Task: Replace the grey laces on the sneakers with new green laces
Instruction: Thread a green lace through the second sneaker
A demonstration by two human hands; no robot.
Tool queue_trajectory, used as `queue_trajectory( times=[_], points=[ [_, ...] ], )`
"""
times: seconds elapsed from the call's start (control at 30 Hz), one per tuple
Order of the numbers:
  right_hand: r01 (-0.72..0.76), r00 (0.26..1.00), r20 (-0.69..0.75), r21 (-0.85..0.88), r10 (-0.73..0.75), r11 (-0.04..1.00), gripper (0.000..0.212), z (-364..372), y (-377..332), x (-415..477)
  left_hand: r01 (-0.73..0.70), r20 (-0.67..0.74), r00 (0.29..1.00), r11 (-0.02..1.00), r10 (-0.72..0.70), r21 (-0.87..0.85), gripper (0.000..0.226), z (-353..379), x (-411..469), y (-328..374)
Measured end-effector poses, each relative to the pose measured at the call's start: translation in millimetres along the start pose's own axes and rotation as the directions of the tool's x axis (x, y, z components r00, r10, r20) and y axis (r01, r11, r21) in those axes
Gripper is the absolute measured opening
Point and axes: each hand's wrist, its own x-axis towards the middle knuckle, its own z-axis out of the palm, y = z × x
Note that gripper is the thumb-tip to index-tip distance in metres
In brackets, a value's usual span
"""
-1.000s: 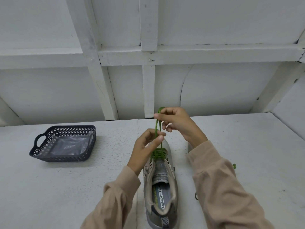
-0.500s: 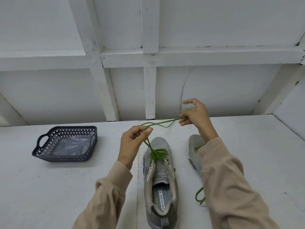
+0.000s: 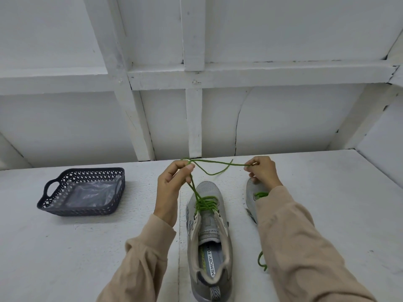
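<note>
Basket (image 3: 76,211) of dark latticed plastic sits at the left of the white table (image 3: 65,258), with clear crumpled film inside. Right of it, the left hand (image 3: 172,188) is raised above the table. Its thumb and forefinger are closed in a tight grip on the green lace (image 3: 218,163), at the point where two strands climb from the sneaker (image 3: 207,227) below. That grey sneaker stands in the middle, toe pointing away from the person. Green crossings fill only the eyelets nearest the toe; those nearer the opening look bare. From the left pinch one strand runs taut and level to the right hand (image 3: 262,171), whose grip is a fingertip nip, seemingly near the lace's end. A slack tail droops between the hands. Under the right wrist a second sneaker (image 3: 250,190) is partly hidden by the sleeve, with green lacing showing on it. The lace looks thin, limp and nearly weightless, so it should follow any pull and hold no shape. The stiff tip is likely the best place to take it for threading. The shoe seems light enough to slide if tugged hard.
</note>
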Motion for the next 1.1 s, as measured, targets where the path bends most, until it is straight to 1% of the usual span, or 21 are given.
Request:
queue_trajectory(
  times=[0.03,0.13,0.2,0.27,0.33,0.37,0.43,0.47,0.53,0.6,0.67,0.73,0.8,0.83,0.9,1.0,1.1],
  points=[
    [-0.012,1.0,-0.023,0.023,0.012,1.0,0.004,0.0,1.7,2.3,-0.01,-0.007,1.0,1.0,0.01,-0.02,0.007,-0.9,0.2,1.1],
    [-0.074,0.995,-0.05,0.13,0.081,0.989,0.009,1.5,3.6,8.0,-0.049,-0.025,0.999,0.997,0.048,-0.058,0.014,-4.7,2.5,5.9],
    [-0.133,0.99,-0.009,0.263,0.14,0.956,0.009,1.4,1.7,9.6,-0.067,-0.03,0.997,0.997,0.065,-0.045,0.017,-6.9,5.2,8.5],
    [-0.169,0.985,0.049,0.452,0.165,0.876,0.018,-2.4,-2.8,8.4,-0.061,-0.046,0.997,0.998,0.06,-0.018,0.016,-8.6,8.4,9.4],
    [-0.139,0.988,0.036,0.632,0.15,0.762,0.032,-9.0,-9.3,7.8,-0.037,-0.095,0.995,0.999,0.038,0.014,0.019,-11.3,12.7,9.7],
    [-0.101,0.99,0.001,0.702,0.14,0.705,0.033,-12.6,-13.5,7.3,-0.02,-0.122,0.992,1.0,0.023,0.024,0.025,-13.5,15.3,9.9],
    [-0.007,0.991,-0.077,0.784,0.107,0.621,0.017,-19.2,-23.6,2.9,0.005,-0.164,0.986,1.0,-0.003,0.013,0.031,-18.1,19.1,11.2],
    [0.037,0.992,-0.103,0.802,0.077,0.596,0.01,-22.0,-29.2,-0.8,0.009,-0.172,0.985,1.0,-0.007,0.01,0.031,-20.0,20.2,11.6],
    [0.112,0.993,-0.119,0.811,-0.027,0.574,0.008,-25.3,-42.2,-9.3,0.009,-0.161,0.987,1.0,-0.006,0.021,0.028,-20.5,20.4,11.6],
    [0.146,0.985,-0.054,0.774,-0.165,0.616,0.011,-23.6,-58.5,-21.9,0.0,-0.132,0.991,1.0,0.003,0.024,0.025,-16.8,19.1,11.2],
    [0.157,0.95,0.09,0.69,-0.298,0.707,0.014,-16.4,-76.9,-41.4,-0.012,-0.109,0.994,1.0,0.013,0.017,0.023,-10.4,18.0,10.1],
    [0.201,0.884,0.258,0.545,-0.39,0.814,0.015,-3.1,-92.7,-65.1,-0.034,-0.092,0.995,0.999,0.036,0.028,0.024,-2.5,16.8,8.6],
    [0.254,0.819,0.398,0.396,-0.413,0.883,0.017,15.8,-101.6,-87.2,-0.071,-0.071,0.995,0.996,0.075,0.056,0.025,5.6,14.7,8.1],
    [0.274,0.805,0.43,0.344,-0.41,0.898,0.017,26.8,-102.9,-95.3,-0.084,-0.068,0.994,0.995,0.088,0.059,0.026,9.5,13.3,8.3],
    [0.295,0.818,0.404,0.316,-0.409,0.902,0.014,46.6,-101.8,-105.6,-0.092,-0.088,0.992,0.995,0.095,0.038,0.027,16.8,10.0,9.4],
    [0.327,0.843,0.289,0.393,-0.453,0.859,0.009,62.6,-96.0,-112.3,-0.092,-0.119,0.989,0.996,0.093,0.012,0.03,19.9,7.5,7.1],
    [0.346,0.854,0.245,0.391,-0.459,0.853,0.005,61.1,-90.2,-110.9,-0.089,-0.153,0.984,0.996,0.091,0.016,0.028,13.0,7.7,4.0]
  ],
)
